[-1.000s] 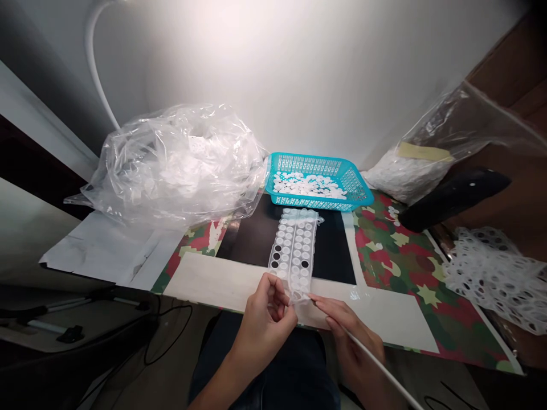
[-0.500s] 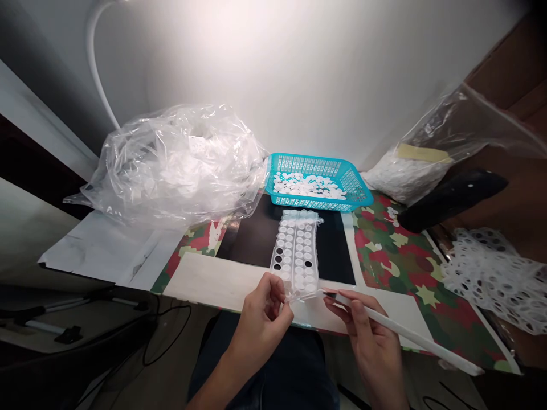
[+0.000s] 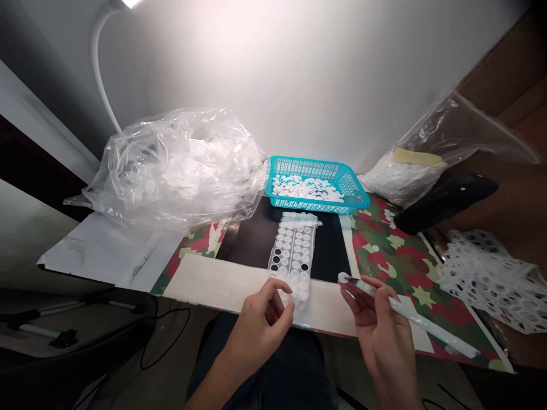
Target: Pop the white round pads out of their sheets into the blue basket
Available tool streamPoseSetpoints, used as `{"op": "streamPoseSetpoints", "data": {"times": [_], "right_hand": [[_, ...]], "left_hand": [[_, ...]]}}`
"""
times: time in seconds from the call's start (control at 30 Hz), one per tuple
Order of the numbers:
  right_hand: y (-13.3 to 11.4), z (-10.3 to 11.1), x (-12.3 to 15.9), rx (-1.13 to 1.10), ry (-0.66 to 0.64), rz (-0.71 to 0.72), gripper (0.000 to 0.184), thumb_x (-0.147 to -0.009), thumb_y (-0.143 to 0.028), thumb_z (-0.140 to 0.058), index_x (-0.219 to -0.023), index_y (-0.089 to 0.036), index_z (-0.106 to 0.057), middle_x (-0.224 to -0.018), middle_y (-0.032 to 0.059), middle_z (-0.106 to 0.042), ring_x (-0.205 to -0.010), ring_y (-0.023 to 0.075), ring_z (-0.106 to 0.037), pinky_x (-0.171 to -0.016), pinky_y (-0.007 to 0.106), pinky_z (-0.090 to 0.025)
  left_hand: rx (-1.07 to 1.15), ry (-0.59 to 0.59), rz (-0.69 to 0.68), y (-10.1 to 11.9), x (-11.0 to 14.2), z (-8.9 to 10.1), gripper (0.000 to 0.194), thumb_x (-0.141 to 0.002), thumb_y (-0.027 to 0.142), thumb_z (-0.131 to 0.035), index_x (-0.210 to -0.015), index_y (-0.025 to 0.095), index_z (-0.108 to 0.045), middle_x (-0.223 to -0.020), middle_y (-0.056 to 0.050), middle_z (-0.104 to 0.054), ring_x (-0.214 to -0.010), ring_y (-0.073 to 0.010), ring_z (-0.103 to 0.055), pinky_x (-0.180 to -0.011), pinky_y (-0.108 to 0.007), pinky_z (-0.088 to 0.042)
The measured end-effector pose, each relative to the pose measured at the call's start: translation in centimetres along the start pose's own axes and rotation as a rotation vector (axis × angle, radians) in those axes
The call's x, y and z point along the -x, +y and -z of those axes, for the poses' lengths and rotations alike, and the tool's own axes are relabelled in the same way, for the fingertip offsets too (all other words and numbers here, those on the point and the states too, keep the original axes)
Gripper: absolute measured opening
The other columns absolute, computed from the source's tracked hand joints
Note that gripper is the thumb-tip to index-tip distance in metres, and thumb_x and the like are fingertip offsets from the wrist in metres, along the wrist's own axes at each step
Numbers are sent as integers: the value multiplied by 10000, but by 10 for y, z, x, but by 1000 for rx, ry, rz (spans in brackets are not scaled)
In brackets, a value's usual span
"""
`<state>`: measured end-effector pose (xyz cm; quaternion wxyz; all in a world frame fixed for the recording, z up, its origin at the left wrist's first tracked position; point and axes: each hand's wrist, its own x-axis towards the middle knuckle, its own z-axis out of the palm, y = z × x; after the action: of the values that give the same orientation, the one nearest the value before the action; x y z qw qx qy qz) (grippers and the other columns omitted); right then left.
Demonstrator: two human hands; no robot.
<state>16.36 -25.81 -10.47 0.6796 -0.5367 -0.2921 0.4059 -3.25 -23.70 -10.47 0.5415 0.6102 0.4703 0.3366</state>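
Observation:
On the dark mat lies a translucent strip (image 3: 294, 245) with rows of white round discs. Several circles in it look black. My left hand (image 3: 262, 322) is beside the strip's near left corner, thumb and forefinger apart with nothing visible between them. In my right hand (image 3: 382, 330) is a long white pen-like tool (image 3: 421, 320) with a dark pointed tip. A small white disc (image 3: 343, 277) sits at that tip, right of the strip, close to my fingertips.
Behind the strip stands a blue basket (image 3: 318, 206) holding many white discs. A large clear bag (image 3: 171, 165) fills the left; another bag (image 3: 404, 176) stands right. A black object (image 3: 447, 205) and perforated white sheets (image 3: 491, 282) lie at the right edge. A lamp neck (image 3: 96, 68) rises behind.
My right hand has moved right, away from the strip, with the tool and a white disc at its tip. My left thumb and forefinger have parted from the strip's near edge.

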Motion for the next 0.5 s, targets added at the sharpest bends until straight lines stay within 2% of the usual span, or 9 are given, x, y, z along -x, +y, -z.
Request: {"op": "streamPoseSetpoints", "data": {"times": [0.07, 0.17, 0.27, 0.33, 0.4, 0.5], "right_hand": [[-9, -8, -17, 1, -59, 115, 233, -887, -402, -554, -950, -194, -637, -858, 40, -719, -858, 172, -703, -795, 286, -580], [-29, -26, -66, 17, -126, 360, 193, -863, -383, -593, -901, -202, -651, -926, 11, -687, -846, 163, -700, -817, 304, -572], [-47, -48, -122, 69, -183, 470, 230, -835, -415, -616, -889, -194, -648, -866, 14, -690, -831, 171, -701, -837, 327, -560], [-54, -62, -144, 74, -248, 462, 257, -826, -446, -614, -893, -199, -640, -821, 15, -698, -827, 176, -703, -817, 322, -563], [-56, -74, -147, 63, -321, 437, 249, -832, -447, -607, -906, -210, -629, -830, 4, -694, -815, 165, -705, -803, 308, -568], [-51, -82, -117, 69, -511, 359, 220, -882, -425, -545, -911, -222, -626, -885, 4, -685, -852, 166, -698, -787, 310, -580]], "left_hand": [[-33, 10, -47, -2, -1, 3, 106, -884, 284, -497, -972, 225, -507, -602, 67, -410, -525, -88, -409, -502, -189, -348], [-100, 49, -139, -7, -3, 9, 87, -881, 258, -504, -958, 219, -517, -596, 72, -378, -512, -82, -370, -497, -191, -321], [-89, 132, -176, -15, -6, 13, 50, -892, 242, -489, -918, 212, -520, -581, 77, -324, -498, -78, -333, -487, -192, -296], [-44, 178, -177, -18, -7, 15, 60, -902, 250, -480, -899, 207, -522, -585, 74, -321, -500, -78, -335, -484, -191, -296], [21, 207, -177, -17, -8, 16, 91, -906, 275, -485, -883, 202, -534, -615, 60, -380, -539, -83, -391, -508, -188, -338], [103, 270, -201, -7, -10, 19, 117, -902, 299, -511, -916, 203, -576, -784, 9, -554, -729, -113, -535, -653, -207, -442]]}}
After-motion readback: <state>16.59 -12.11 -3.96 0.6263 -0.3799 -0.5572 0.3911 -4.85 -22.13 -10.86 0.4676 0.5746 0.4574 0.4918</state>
